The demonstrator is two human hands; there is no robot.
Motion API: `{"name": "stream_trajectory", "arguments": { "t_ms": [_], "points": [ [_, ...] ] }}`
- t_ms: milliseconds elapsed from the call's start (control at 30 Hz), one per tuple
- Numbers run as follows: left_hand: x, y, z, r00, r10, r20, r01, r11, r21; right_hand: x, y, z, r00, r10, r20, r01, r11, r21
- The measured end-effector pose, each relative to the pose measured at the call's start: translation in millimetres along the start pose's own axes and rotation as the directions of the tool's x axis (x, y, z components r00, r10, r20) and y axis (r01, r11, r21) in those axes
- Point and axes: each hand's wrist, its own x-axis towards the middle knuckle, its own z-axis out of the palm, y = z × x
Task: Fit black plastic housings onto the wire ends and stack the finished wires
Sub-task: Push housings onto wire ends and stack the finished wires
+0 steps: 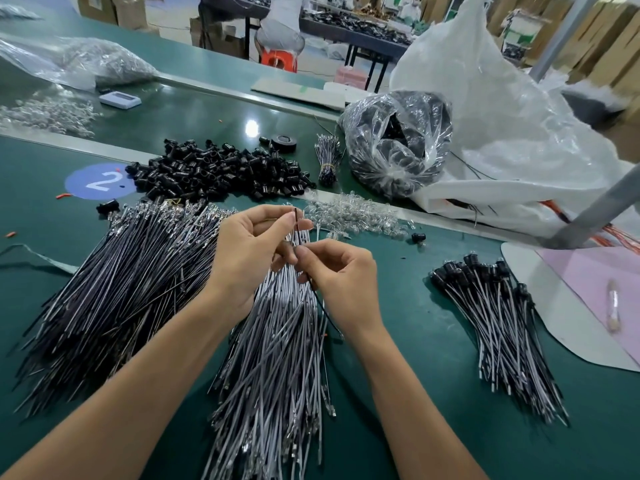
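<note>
My left hand (252,244) pinches the top end of a thin black wire (296,220) between thumb and fingers. Just below it, my right hand (341,275) pinches the same wire, whose tail (327,317) curves down past my wrist. Both hands hover over a fan of grey wires (273,358). A large heap of black wires (114,292) lies to the left. Loose black plastic housings (221,171) are piled behind. Finished wires with housings (498,327) are stacked at the right. Whether a housing sits between my fingers is hidden.
Clear LED parts (353,213) lie behind my hands. A clear bag of black parts (398,147) and a big white bag (519,133) stand at the back right. A tied wire bundle (327,157) and tape roll (284,143) lie near them. A single housing (417,237) sits alone.
</note>
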Motion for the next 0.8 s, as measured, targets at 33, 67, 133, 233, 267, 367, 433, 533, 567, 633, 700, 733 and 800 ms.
{"name": "stream_trajectory", "arguments": {
  "t_ms": [33, 67, 133, 233, 267, 367, 433, 533, 567, 633, 700, 733, 800],
  "points": [
    [-0.1, -0.4, 0.0, 1.0, 0.003, -0.007, -0.003, 1.0, -0.002, -0.1, -0.1, 0.9, 1.0, 0.006, 0.012, -0.006, 1.0, 0.016],
    [-0.5, -0.6, 0.1, 1.0, 0.009, -0.011, -0.01, 1.0, -0.008, -0.4, -0.5, 1.8, 1.0, 0.016, 0.02, -0.017, 0.999, 0.036],
    [-1.7, 0.0, 0.9, 1.0, 0.025, -0.01, -0.025, 0.999, -0.024, -0.6, -1.4, 3.6, 0.998, 0.055, 0.037, -0.058, 0.994, 0.091],
    [-3.7, -1.2, 2.8, 0.999, 0.044, 0.023, -0.043, 0.999, -0.02, -1.2, -2.5, 5.6, 0.991, 0.108, 0.078, -0.12, 0.978, 0.169],
    [-4.4, -1.4, 3.1, 0.998, 0.048, 0.033, -0.047, 0.999, -0.022, -1.2, -3.1, 5.8, 0.991, 0.112, 0.079, -0.125, 0.975, 0.185],
    [0.3, 1.7, -2.0, 0.995, 0.097, 0.031, -0.098, 0.994, 0.041, 0.6, -7.9, 1.3, 0.995, 0.094, 0.02, -0.096, 0.964, 0.248],
    [15.5, 4.7, -11.7, 0.976, 0.215, -0.017, -0.201, 0.936, 0.288, 3.0, -11.4, -6.4, 0.993, 0.116, -0.038, -0.094, 0.928, 0.36],
    [53.7, 8.7, -27.1, 0.928, 0.373, 0.021, -0.204, 0.459, 0.865, 3.3, -13.8, -17.2, 0.981, 0.173, -0.089, -0.106, 0.86, 0.5],
    [68.2, 9.7, -29.4, 0.936, 0.35, 0.032, -0.144, 0.298, 0.944, 2.3, -14.2, -18.2, 0.979, 0.18, -0.094, -0.108, 0.855, 0.507],
    [93.9, 9.4, -28.7, 0.971, 0.222, 0.09, -0.122, 0.135, 0.983, 0.3, -14.0, -17.3, 0.979, 0.185, -0.086, -0.116, 0.851, 0.512],
    [112.2, 5.9, -25.0, 0.98, 0.059, 0.188, -0.193, 0.087, 0.977, -1.2, -13.7, -16.4, 0.979, 0.188, -0.077, -0.121, 0.846, 0.519],
    [119.2, 3.4, -24.7, 0.974, 0.014, 0.227, -0.228, 0.063, 0.972, -1.7, -13.7, -16.8, 0.979, 0.188, -0.076, -0.121, 0.845, 0.521],
    [129.7, -1.0, -27.2, 0.963, 0.018, 0.27, -0.27, 0.012, 0.963, -2.2, -13.9, -18.4, 0.98, 0.183, -0.079, -0.115, 0.845, 0.523]
  ]
}}
